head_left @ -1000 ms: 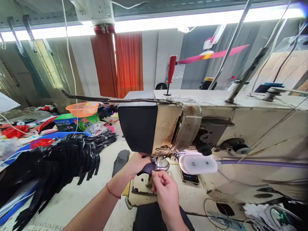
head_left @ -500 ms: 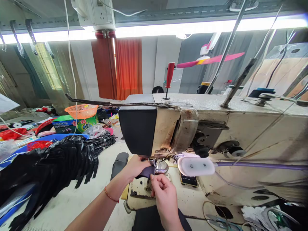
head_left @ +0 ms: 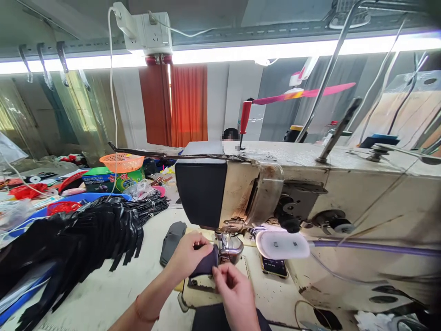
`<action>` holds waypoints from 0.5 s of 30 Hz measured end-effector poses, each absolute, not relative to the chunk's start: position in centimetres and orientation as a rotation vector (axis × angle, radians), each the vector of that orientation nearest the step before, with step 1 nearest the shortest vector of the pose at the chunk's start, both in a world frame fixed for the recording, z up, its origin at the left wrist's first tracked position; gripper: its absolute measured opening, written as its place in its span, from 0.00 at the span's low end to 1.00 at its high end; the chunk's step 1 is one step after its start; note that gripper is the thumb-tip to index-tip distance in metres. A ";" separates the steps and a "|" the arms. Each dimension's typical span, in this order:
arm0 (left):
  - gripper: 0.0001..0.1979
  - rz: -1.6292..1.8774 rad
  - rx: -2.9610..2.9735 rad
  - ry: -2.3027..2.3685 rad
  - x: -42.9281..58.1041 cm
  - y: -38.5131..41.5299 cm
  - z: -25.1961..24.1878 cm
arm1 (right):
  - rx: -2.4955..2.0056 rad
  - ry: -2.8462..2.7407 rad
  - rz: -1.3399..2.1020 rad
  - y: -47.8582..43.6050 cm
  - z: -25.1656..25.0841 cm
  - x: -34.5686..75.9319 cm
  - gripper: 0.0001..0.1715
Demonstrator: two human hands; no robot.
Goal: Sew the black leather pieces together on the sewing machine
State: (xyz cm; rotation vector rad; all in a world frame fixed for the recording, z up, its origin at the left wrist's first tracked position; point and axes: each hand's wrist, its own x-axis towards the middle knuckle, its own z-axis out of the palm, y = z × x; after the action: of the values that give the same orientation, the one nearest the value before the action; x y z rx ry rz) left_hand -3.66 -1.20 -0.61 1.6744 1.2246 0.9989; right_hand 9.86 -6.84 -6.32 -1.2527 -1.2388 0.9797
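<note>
A worn cream sewing machine [head_left: 310, 184] with a black head cover fills the middle and right. Under its metal presser wheel [head_left: 230, 248] sits a small dark purple piece of material [head_left: 206, 265]. My left hand [head_left: 188, 255] is closed on the piece's left side, right beside the wheel. My right hand [head_left: 234, 294] pinches its near edge from below. A dark cloth [head_left: 213, 319] lies at the table's front edge under my right wrist.
A heap of black cut pieces [head_left: 79, 239] lies on the white table at the left, with a grey shaped piece [head_left: 171, 241] beside it. An orange basket [head_left: 122, 162], boxes and clutter stand behind. A white lamp head [head_left: 282, 244] and a phone [head_left: 274, 265] sit right of the needle.
The view has tilted down a little. My left hand has slid out from under the machine head and curled round the purple piece; my right hand stays pinched on its near edge.
</note>
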 end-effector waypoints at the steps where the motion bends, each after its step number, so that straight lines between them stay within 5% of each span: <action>1: 0.09 0.995 1.686 1.259 -4.3 -1.8 -1.1 | -1.259 -1.285 0.957 -7.1 -6.9 9.9 0.22; 15: 0.21 0.988 1.343 1.222 -7.8 -7.4 -4.6 | -1.232 -1.668 0.668 -8.0 -9.6 10.6 0.14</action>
State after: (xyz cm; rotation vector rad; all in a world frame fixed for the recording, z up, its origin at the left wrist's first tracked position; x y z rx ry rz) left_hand -7.79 -7.40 -4.61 1.3426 1.2218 0.9885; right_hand 10.55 -8.04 -9.63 -1.2322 -1.6681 0.6676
